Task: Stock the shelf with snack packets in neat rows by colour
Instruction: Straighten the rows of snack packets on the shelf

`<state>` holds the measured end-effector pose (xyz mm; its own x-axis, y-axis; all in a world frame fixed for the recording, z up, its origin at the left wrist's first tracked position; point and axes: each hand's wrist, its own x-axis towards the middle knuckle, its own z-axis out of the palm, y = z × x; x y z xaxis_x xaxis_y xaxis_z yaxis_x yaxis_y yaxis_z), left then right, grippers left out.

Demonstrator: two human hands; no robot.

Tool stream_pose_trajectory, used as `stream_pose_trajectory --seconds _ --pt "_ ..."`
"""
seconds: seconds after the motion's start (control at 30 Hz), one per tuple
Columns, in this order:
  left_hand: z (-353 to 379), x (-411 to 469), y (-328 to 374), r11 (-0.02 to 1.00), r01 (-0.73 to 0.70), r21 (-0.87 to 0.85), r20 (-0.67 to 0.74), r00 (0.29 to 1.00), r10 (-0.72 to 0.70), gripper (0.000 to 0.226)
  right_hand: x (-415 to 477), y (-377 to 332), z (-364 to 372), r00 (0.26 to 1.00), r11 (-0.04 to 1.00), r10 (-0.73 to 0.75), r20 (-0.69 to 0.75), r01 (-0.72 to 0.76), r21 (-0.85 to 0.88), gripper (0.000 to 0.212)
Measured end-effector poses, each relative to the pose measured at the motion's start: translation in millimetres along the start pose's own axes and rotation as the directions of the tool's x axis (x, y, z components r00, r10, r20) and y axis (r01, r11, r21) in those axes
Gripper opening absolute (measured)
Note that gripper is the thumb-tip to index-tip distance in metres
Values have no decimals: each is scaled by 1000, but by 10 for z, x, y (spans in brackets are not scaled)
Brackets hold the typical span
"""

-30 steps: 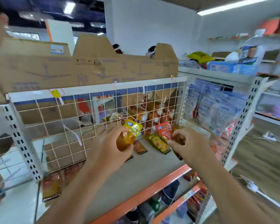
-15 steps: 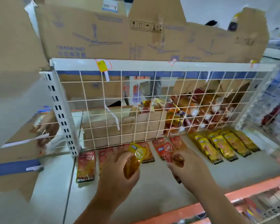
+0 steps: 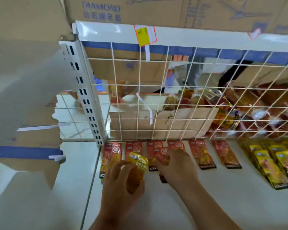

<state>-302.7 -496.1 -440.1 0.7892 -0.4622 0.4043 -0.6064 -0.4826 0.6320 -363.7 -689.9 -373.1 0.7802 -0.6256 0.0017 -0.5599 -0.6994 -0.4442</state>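
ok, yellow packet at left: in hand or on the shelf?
In hand: the left hand grips the yellow packet, its top sticking up over the red packets, not flat on the shelf.

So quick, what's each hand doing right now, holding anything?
Left hand: holds a yellow packet.
Right hand: pinches a red packet.

Head view, down, near shelf [image 3: 206, 205]
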Motion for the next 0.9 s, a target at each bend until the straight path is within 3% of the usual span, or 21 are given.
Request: stream_pose_trajectory --seconds 0.37,0.9 --pt "55 23 -52 999 -34 4 0 999 34 52 229 -102 300 998 999 15 62 -12 -41 54" --pt "22 31 -26 998 -55 -23 -18 998 55 51 230 -118 347 996 994 21 88 -11 -105 59"
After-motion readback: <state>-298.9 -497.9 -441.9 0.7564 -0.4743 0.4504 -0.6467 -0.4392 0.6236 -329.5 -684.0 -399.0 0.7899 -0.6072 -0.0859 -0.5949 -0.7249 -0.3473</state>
